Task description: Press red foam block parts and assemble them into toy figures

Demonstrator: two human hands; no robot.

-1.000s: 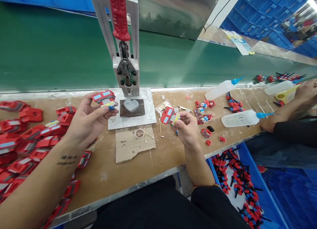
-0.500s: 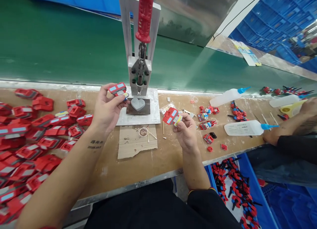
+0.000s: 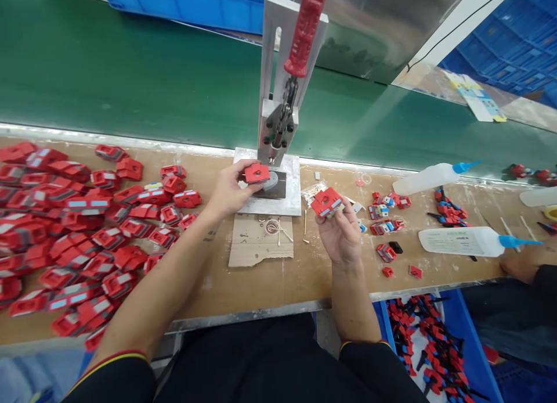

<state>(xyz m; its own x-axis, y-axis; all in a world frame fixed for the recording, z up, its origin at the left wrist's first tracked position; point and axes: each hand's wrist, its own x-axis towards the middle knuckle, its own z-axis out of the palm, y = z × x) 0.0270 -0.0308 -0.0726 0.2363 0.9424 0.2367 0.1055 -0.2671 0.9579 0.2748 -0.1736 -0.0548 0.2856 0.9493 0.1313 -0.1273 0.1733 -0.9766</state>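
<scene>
The left hand (image 3: pixel 228 189) is pinching one red toy part (image 3: pixel 256 172) near the hand press (image 3: pixel 278 130) and the right hand (image 3: pixel 343 237) is pinching a second red part (image 3: pixel 327 201), both seemingly midway through handling, while a red pile (image 3: pixel 78 220) is apparently awaiting work and bare tabletop (image 3: pixel 261 287) is stretching toward the near edge (image 3: pixel 261 312).

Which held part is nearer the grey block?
The red part in the left hand, partly hiding the grey block; the right hand holds the other farther right.
</scene>
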